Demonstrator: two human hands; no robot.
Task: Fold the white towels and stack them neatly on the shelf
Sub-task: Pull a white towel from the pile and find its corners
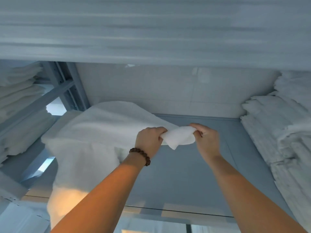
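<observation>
1. Head view is showing folded white towels [21,101] sitting stacked in the bay at far left, beyond the metal upright [67,84].
2. An unfolded towel [87,132] is lying on the left part of the shelf [185,174], its lower part hanging over the front edge; by my reading it is not yet folded.
3. Left hand [149,140], wearing a bead bracelet [140,155], is curling its fingers around the towel's bunched corner.
4. Right hand [207,140] is pinching that same corner from the other side, above the bare middle of the shelf.
5. Another pile of folded towels [282,132] is filling the shelf's right end, so part of the job is looking done.
6. No brand, label or writing is showing legibly anywhere.
</observation>
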